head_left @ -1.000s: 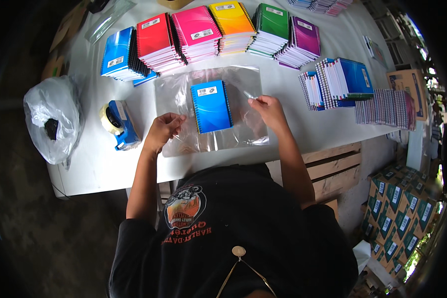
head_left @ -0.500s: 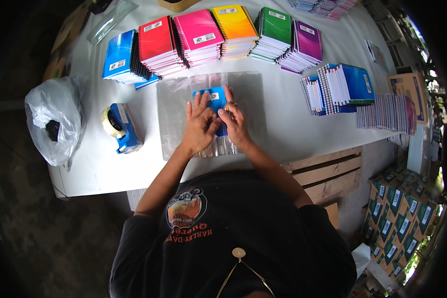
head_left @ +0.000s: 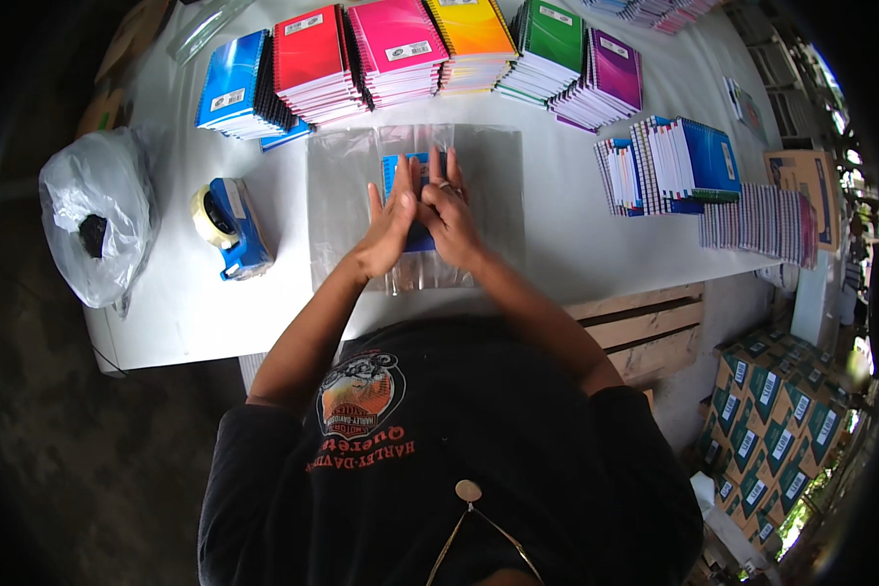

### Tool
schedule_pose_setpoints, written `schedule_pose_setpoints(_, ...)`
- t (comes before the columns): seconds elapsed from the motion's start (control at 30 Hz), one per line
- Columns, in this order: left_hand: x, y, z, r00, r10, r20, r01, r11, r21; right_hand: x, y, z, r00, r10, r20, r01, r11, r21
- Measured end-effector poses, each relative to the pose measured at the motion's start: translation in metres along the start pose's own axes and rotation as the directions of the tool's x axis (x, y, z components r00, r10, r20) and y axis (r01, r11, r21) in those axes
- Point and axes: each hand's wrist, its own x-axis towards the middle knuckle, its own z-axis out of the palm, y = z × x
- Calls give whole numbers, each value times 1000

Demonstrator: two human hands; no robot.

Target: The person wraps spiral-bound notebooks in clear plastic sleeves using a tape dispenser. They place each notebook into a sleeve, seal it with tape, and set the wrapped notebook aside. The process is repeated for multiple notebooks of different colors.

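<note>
Here, from the head view, both hands lie flat and open, side by side, pressing on a blue notebook [head_left: 407, 200] that sits inside a clear plastic sleeve [head_left: 342, 210] on the white worktop [head_left: 576, 244]. The left hand [head_left: 389, 227] covers the notebook's left part, the right hand [head_left: 449, 217] its right, fingers spread and pointing away from the body; neither grips anything.

The sleeve is slick film, so, as I judge it, a push from either palm could make it skate on the worktop or crease under the fingers, and the notebook could sit crooked inside. Uneven pressure from the two hands would cause that.

Room is fair. Beyond the fingertips, near the sleeve's far edge, stand the stacks of coloured notebooks [head_left: 400, 49], so a forward slide has little space. Well to the left of the left hand sit a blue tape dispenser [head_left: 232, 227] and a white plastic bag [head_left: 98, 220]. To the right of the right hand the worktop is bare up to upright rows of notebooks [head_left: 674, 166]. The near edge lies just behind the wrists.
</note>
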Motion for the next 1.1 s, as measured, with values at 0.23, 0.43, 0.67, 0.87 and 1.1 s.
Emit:
schedule_pose_setpoints(0.23, 9, -5, -34, 998, -55, 13, 55, 894, -445, 28, 4, -25, 877, 126, 464, 19, 955, -296)
schedule_pose_setpoints(0.43, -33, 4, 2, 970, 176, -170, 78, 434, 897, 39, 2, -36, 793, 237, 561, -184, 971, -149)
schedule_pose_setpoints(0.67, -93, -13, 53, 934, 341, 104, -315, 652, 690, 44, -13, -38, 767, 306, 565, -221, 951, -215)
schedule_pose_setpoints(0.87, -112, 10, -26, 566, 490, -663, 51, 782, 621, 50, -22, -46, 709, 322, 628, -201, 945, -258)
schedule_pose_setpoints(1.1, -164, -23, -147, 370, -717, -591, 368, 697, -616, 56, -25, -50, 669, 312, 674, -166, 948, -273)
